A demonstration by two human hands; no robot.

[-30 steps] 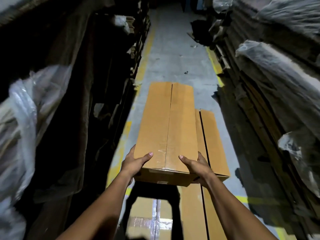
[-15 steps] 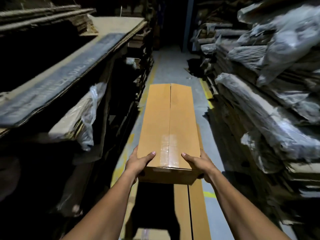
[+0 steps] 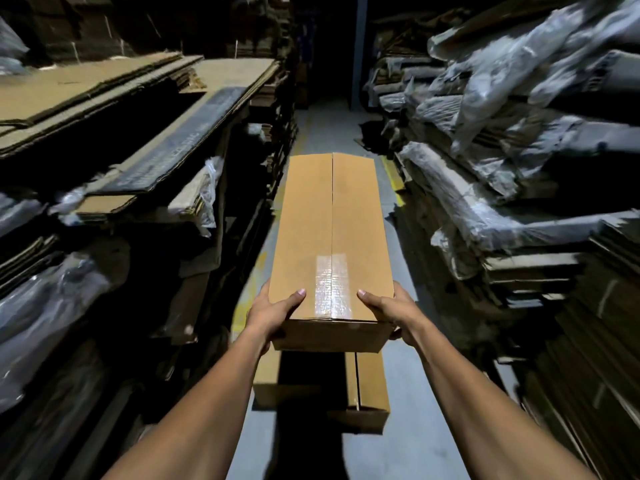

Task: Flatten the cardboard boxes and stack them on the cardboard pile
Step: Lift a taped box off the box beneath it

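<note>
2 hands carry 1 long cardboard box (image 3: pixel 329 237) lengthwise down the aisle: left hand (image 3: pixel 273 311) and right hand (image 3: pixel 393 311) clamp its near corners, thumbs on top, fingers curled underneath. Another box (image 3: pixel 369 382) sits on the floor (image 3: pixel 332 133) below.

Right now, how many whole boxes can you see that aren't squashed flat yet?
2. One long box is held up by the left hand and right hand. Another box lies on the floor right below it, partly covered. More may be hidden in the dark.
</note>
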